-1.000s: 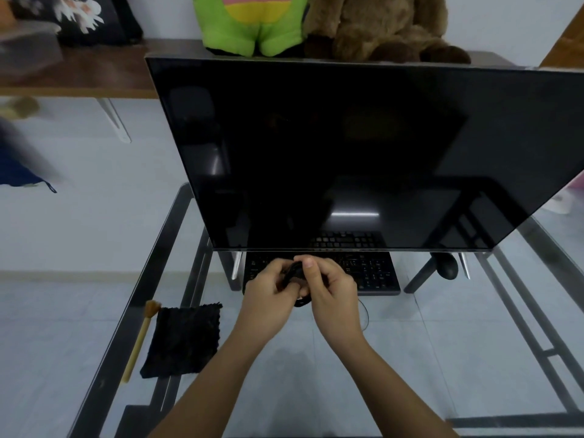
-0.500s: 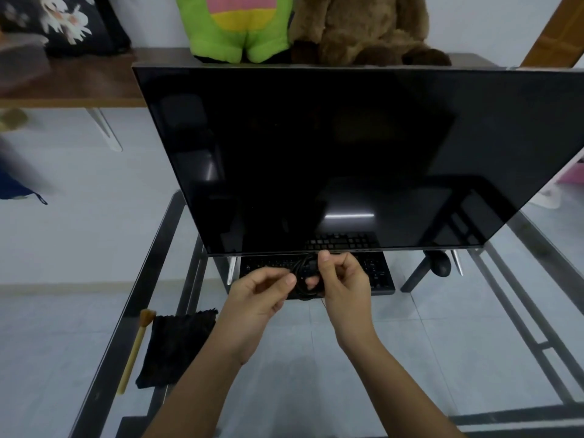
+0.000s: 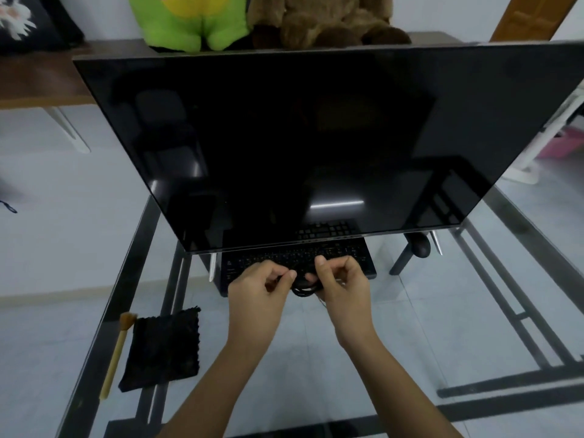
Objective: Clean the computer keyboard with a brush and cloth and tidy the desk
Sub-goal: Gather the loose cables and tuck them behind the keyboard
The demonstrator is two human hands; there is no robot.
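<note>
Our left hand (image 3: 257, 287) and right hand (image 3: 344, 281) are pinching a coiled cable (image 3: 302, 288) just before the keyboard (image 3: 363, 258), so we are probably risking it springing loose or dragging the keyboard; brush (image 3: 116, 354) and cloth (image 3: 162, 349) are lying well left.

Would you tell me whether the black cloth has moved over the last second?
No. The cloth lies just right of the brush, across the same left bar of the desk frame as before; only the camera has shifted.

Two slender bare forearms, a bare left hand (image 3: 259, 290) and bare right hand (image 3: 346, 284)
</note>
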